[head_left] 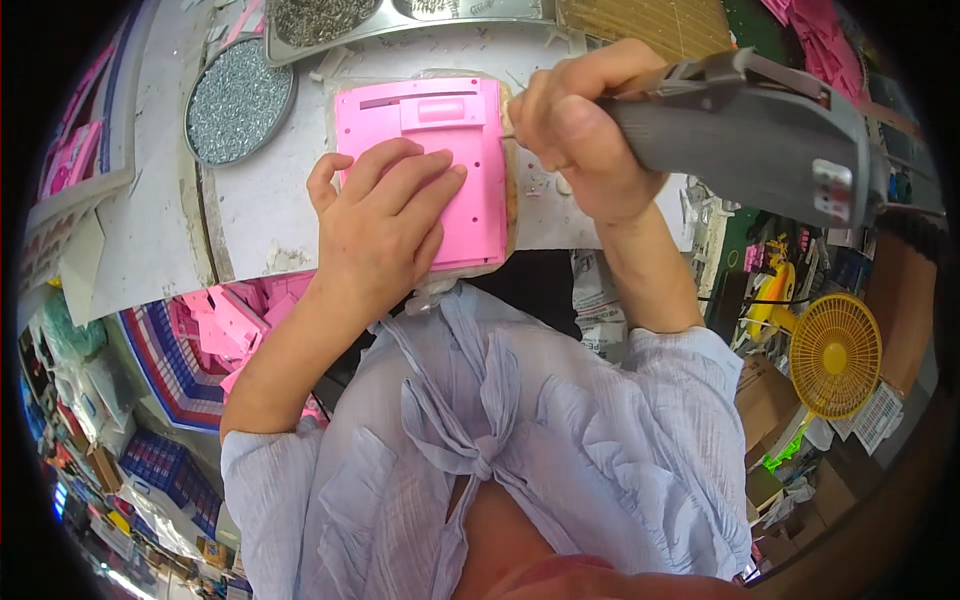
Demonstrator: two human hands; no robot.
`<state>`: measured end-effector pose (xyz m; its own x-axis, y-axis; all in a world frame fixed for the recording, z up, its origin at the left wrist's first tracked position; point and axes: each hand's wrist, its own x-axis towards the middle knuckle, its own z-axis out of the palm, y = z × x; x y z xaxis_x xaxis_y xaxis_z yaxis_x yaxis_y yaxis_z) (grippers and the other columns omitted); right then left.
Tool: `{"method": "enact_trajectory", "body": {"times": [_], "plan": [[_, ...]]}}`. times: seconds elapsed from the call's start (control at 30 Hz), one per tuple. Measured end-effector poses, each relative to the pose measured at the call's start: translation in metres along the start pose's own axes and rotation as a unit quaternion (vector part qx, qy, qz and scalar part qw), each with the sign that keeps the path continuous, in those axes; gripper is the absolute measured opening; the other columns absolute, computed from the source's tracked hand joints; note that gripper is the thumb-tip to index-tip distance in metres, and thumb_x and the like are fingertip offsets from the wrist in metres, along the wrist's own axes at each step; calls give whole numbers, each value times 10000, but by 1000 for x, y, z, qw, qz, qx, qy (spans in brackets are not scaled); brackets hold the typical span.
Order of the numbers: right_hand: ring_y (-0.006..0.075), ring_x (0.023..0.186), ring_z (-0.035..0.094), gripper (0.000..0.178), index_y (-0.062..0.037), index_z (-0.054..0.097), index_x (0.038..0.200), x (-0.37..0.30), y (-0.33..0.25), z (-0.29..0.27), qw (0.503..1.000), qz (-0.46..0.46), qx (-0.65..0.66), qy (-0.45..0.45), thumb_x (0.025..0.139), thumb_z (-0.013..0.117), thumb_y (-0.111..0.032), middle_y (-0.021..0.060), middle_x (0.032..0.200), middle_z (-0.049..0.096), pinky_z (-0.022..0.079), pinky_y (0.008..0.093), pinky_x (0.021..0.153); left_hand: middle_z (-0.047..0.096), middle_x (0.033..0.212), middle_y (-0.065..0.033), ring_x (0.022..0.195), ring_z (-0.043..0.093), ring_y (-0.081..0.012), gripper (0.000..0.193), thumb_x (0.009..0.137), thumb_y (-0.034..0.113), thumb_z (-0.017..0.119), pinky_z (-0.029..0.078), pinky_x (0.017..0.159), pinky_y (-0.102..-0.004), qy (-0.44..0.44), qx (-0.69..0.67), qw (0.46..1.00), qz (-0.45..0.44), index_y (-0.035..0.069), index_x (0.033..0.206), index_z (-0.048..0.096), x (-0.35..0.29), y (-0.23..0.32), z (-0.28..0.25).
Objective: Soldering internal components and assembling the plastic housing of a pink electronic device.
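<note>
A flat pink plastic part (pixel 474 222) lies on a padded board at the table's near edge. It has a long slot, a raised rectangular block and several small holes. My left hand (pixel 378 220) rests on the part with its fingers spread, pressing on its left and middle. My right hand (pixel 592 130) is wrapped round the front end of a dark grey electric screwdriver (pixel 745 140), held nearly level from the right. The screwdriver's thin tip points at the part's upper right edge; whether it touches a screw there, I cannot tell.
A round dish of small silvery screws (pixel 240 100) stands at the left. Behind the part is a metal tray (pixel 410 28) with more small metal pieces. A basket (pixel 165 365) of pink parts sits below the table at left. A yellow fan (pixel 834 356) stands at right.
</note>
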<state>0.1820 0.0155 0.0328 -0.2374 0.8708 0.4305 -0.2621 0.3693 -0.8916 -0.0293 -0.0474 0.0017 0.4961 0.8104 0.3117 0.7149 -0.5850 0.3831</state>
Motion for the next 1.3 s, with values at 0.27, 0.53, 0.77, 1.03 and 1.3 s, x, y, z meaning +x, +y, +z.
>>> {"method": "enact_trajectory", "body": {"times": [0.27, 0.53, 0.77, 1.03, 1.3], "plan": [[151, 531, 423, 232, -57, 506, 1022, -44, -20, -1, 995, 60, -55, -56, 972, 686, -195, 34, 628, 482, 398, 347, 541, 652, 1228, -1, 1177, 576, -220, 400, 755, 160, 741, 331, 982, -475, 4, -9, 1000, 18, 151, 1154, 720, 6, -3, 5], [146, 580, 489, 270, -77, 523, 1033, -4, -77, 7, 999, -6, 49, -6, 917, 652, -284, 40, 691, 529, 411, 340, 577, 571, 1402, -117, 1358, 458, -370, 358, 781, 346, 790, 250, 1146, -635, 67, 92, 991, 66, 93, 1012, 685, 50, -45, -13], [86, 532, 461, 240, -103, 564, 1114, 7, -93, -57, 985, -52, 144, -73, 942, 584, -270, -49, 643, 532, 354, 293, 599, 597, 1129, -102, 1087, 599, -222, 376, 929, 176, 724, 514, 904, -366, 496, -87, 761, -409, -25, 1209, 573, -239, -143, -30], [101, 532, 442, 243, -71, 526, 1101, 33, -46, -15, 983, 7, 174, -52, 987, 611, -268, -36, 599, 461, 370, 304, 577, 677, 949, -125, 844, 629, -277, 613, 915, 530, 676, 532, 724, -444, 430, -2, 274, -860, -48, 1119, 670, -699, -179, 61], [112, 577, 480, 524, -25, 482, 1226, 31, -65, -17, 997, 53, 64, 5, 906, 770, -323, 9, 699, 499, 404, 290, 578, 537, 1375, -205, 1273, 517, -322, 451, 906, 9, 677, 420, 1074, -406, 528, 142, 792, -270, -39, 1331, 535, -182, -174, -124]]}}
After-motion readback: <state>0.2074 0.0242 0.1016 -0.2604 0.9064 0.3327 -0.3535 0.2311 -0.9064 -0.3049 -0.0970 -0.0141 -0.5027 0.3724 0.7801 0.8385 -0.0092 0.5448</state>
